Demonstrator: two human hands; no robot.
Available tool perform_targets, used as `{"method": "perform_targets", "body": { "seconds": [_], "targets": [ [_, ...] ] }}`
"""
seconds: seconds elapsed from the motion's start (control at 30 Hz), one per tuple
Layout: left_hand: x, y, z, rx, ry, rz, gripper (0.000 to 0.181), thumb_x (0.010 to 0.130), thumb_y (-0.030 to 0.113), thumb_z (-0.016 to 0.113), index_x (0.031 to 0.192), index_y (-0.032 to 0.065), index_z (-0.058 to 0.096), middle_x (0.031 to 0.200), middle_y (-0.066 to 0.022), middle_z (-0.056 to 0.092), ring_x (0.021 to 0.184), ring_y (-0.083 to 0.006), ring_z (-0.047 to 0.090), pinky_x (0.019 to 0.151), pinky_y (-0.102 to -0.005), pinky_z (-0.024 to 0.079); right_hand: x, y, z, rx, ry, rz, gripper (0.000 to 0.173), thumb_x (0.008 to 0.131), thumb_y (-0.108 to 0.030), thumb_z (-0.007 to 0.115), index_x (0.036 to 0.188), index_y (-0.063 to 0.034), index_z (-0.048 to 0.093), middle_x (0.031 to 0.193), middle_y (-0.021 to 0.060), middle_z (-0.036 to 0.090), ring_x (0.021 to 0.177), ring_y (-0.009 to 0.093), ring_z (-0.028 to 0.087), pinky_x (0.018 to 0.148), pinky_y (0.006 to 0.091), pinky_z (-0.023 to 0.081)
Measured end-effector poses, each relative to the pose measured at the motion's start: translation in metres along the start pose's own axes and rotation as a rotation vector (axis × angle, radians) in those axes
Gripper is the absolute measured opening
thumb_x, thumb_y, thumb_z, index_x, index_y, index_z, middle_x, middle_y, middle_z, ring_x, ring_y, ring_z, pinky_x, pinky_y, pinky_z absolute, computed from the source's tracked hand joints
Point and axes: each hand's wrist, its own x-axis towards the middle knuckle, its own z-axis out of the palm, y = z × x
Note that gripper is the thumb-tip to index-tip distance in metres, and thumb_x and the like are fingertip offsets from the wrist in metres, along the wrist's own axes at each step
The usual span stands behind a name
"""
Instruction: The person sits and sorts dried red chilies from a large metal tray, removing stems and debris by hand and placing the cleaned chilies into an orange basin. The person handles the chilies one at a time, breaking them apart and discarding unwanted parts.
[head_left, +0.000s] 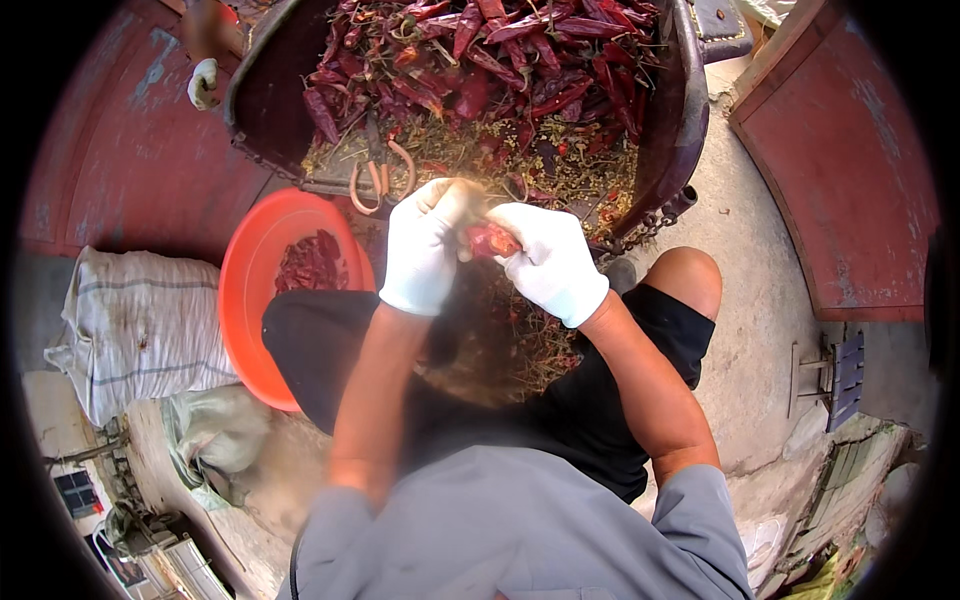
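Note:
In front of my chest, a split dried red chilli (493, 240) is held between my two white-gloved hands. My left hand (426, 244) is curled, its fingertips touching the chilli's left end; blur hides part of that grip. My right hand (551, 255) pinches the other end between thumb and fingers. Just beyond them is a dark metal cart bed (691, 120) with a heap of dried red chillies (487, 67). Loose seeds and stems (450, 154) cover its near floor. Scissors with copper-coloured handles (385, 180) lie at the near edge, beside my left hand.
An orange-red plastic basin (238, 300) with dark red chilli pieces (315, 262) stands left of my knee. Beside it lies a white woven sack (150, 322). Another person's gloved hand (202, 84) shows at upper left. A small slatted stool (846, 382) is at right.

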Motion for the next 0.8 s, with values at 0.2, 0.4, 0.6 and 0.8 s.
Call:
{"method": "perform_targets", "body": {
  "seconds": [0.2,0.4,0.6,0.8],
  "targets": [
    [0.011,-0.018,0.006,-0.402,0.042,-0.004,0.021,0.102,0.019,0.060,0.109,0.0000,0.065,0.092,-0.0074,0.069,0.076,-0.0147,0.063,0.071,-0.0281,0.053,0.006,0.006,0.003,-0.009,0.069,-0.066,0.021,0.083,-0.006,0.066,0.104,-0.0040,0.065,0.083,0.0152,0.067,0.072,0.034,0.066,0.064,0.0374,0.053],
    [0.002,-0.010,0.015,-0.143,0.085,0.163,0.024,0.104,0.020,0.058,0.112,-0.0003,0.066,0.088,-0.0072,0.070,0.062,-0.0073,0.058,0.049,-0.0207,0.044,0.013,-0.002,-0.004,0.852,-0.163,0.651,0.013,0.094,-0.014,0.066,0.098,-0.0018,0.065,0.073,0.0051,0.065,0.052,0.013,0.060,0.042,0.0290,0.046],
    [-0.003,-0.003,0.001,0.650,-0.046,0.160,0.015,0.100,0.007,0.059,0.104,-0.0044,0.068,0.078,-0.0026,0.064,0.063,-0.0068,0.053,0.060,-0.0229,0.044,-0.010,0.019,-0.002,-0.118,-0.394,-0.044,0.008,0.083,-0.017,0.065,0.087,-0.0104,0.065,0.079,0.0158,0.066,0.079,0.039,0.065,0.070,0.0458,0.050],
    [-0.004,-0.029,-0.077,1.335,-0.046,-0.152,0.034,0.095,0.034,0.065,0.098,0.0011,0.073,0.073,-0.0127,0.069,0.067,-0.0173,0.066,0.066,-0.0327,0.051,-0.011,-0.013,-0.029,0.328,-0.391,0.538,0.013,0.090,-0.009,0.068,0.102,-0.0050,0.068,0.073,0.0087,0.066,0.056,0.017,0.063,0.056,0.0341,0.049]
  ]
}}
